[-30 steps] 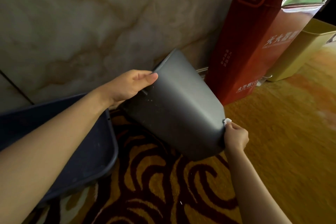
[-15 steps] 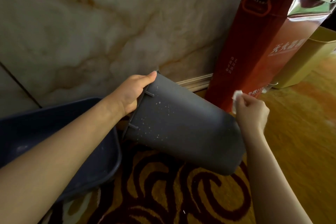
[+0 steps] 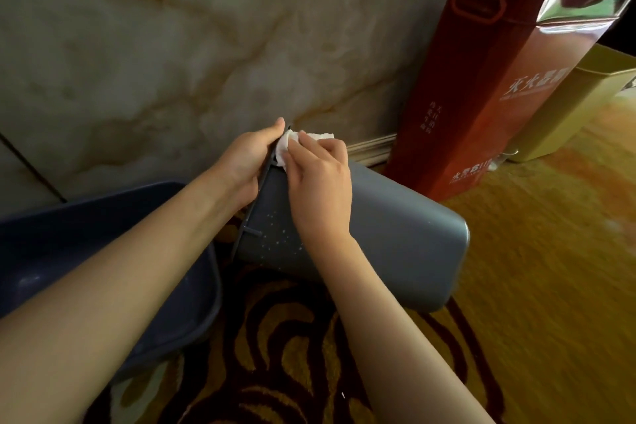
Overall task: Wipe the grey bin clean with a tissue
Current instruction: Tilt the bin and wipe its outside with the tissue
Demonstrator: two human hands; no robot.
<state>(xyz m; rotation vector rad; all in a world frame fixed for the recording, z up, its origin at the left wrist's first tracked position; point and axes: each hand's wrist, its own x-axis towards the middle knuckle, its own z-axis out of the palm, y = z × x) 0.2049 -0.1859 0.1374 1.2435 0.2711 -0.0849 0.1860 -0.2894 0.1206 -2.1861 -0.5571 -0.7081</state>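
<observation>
The grey bin [image 3: 395, 234] lies tipped on its side above the carpet, its rim to the left and its base to the lower right. Small pale specks dot its wall near the rim. My left hand [image 3: 246, 162] grips the bin's rim at the top left and holds it up. My right hand [image 3: 318, 182] presses a crumpled white tissue [image 3: 292, 141] against the bin's wall just below the rim, right beside my left thumb. The bin's inside is hidden.
A dark blue tub [image 3: 103, 251] sits on the floor at the left, close under the bin's rim. A tall red box [image 3: 481, 79] stands against the marble wall [image 3: 155, 45], with a yellow bin [image 3: 568, 107] beside it. Patterned carpet [image 3: 516, 286] covers the floor.
My right hand has carried the tissue from the bin's base end at the right to the rim end at the left. The bin has tipped flatter, rim lower.
</observation>
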